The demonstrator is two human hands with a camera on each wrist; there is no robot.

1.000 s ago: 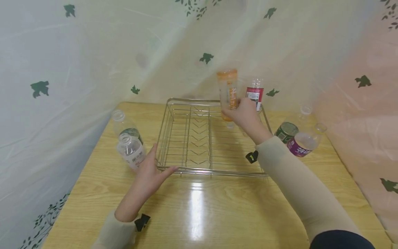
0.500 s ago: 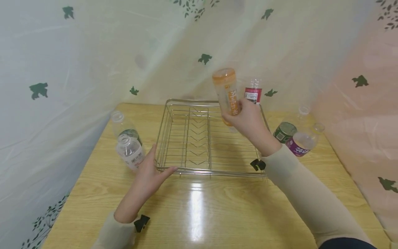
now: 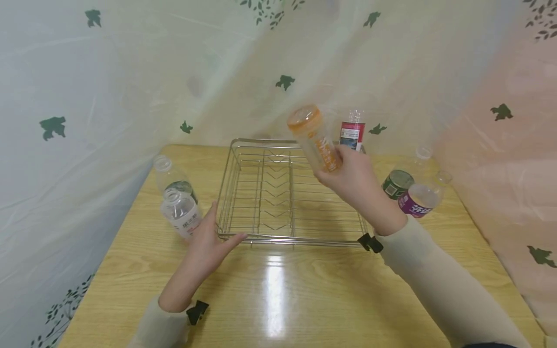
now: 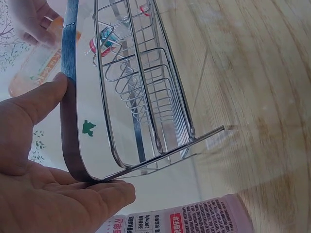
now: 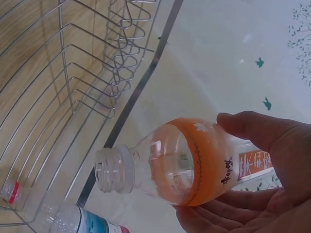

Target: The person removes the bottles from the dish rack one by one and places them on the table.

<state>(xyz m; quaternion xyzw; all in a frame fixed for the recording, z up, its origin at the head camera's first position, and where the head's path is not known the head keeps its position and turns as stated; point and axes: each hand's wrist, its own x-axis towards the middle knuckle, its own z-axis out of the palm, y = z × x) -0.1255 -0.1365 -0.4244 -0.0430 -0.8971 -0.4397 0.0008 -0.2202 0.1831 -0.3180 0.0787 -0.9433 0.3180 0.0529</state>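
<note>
My right hand [image 3: 352, 176] grips a clear plastic bottle [image 3: 310, 137] with an orange label, above the right rear part of a wire dish rack [image 3: 304, 240]. The bottle tilts with its base up and to the left. In the right wrist view its neck [image 5: 114, 170] has no cap, and thumb and fingers lie on either side of the body. My left hand [image 3: 205, 244] touches the rack's front left corner with thumb and fingers spread. Seen from the left wrist, the thumb rests against the flat metal rim [image 4: 69, 126] and the fingers lie under the corner.
Two clear bottles, one with a white label [image 3: 189, 220] and one with a green label [image 3: 180, 186], stand left of the rack. A red-label bottle [image 3: 352, 133] is at the back right. Right of the rack are a green-label bottle [image 3: 398, 183] and a purple-label bottle [image 3: 414, 204].
The orange-label bottle has tipped from near vertical, base up, to a slant with its base toward the left. My right hand has drawn slightly nearer and rightward. The left hand stays put.
</note>
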